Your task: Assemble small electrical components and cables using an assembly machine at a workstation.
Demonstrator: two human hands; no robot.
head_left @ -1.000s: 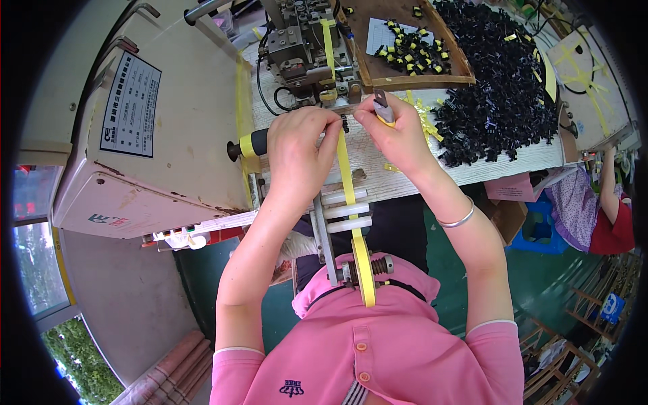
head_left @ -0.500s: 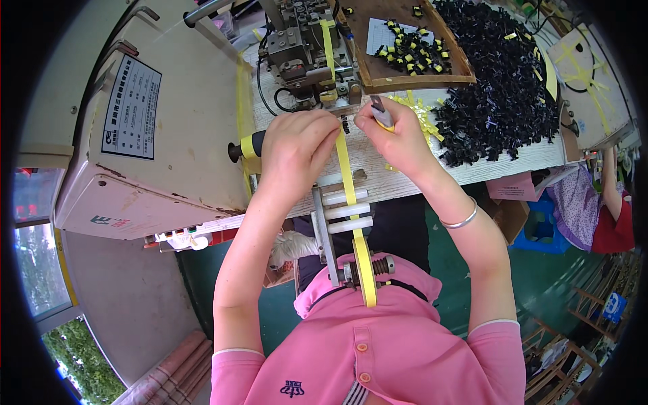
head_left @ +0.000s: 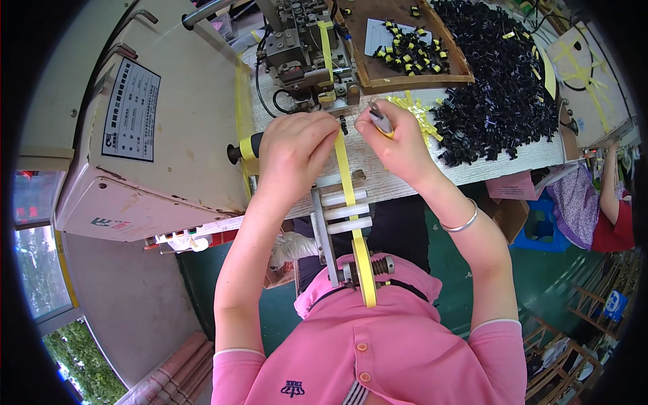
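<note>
My left hand (head_left: 291, 145) is closed, its fingertips pinched at the left edge of the yellow tape (head_left: 345, 169); what they pinch is hidden. Just beyond those fingertips sit small black pieces (head_left: 343, 126) on the tape line. A slim grey-and-yellow tool with a metal tip (head_left: 381, 121) is gripped in my right hand (head_left: 399, 145), its tip pointing up and away from me. The tape runs from a roll (head_left: 365, 273) at my waist over white rollers (head_left: 346, 211) toward the metal press machine (head_left: 297, 64).
A wooden tray (head_left: 418, 84) holds black-and-yellow parts on paper. To its right lies a big heap of black parts (head_left: 493, 101), with yellow tape scraps (head_left: 420, 115) beside it. A large beige machine housing (head_left: 169, 162) stands at the left. Another person's arm (head_left: 609, 182) shows far right.
The tool in my right hand has tilted and its tip has shifted slightly left. My left hand stays almost in place at the tape.
</note>
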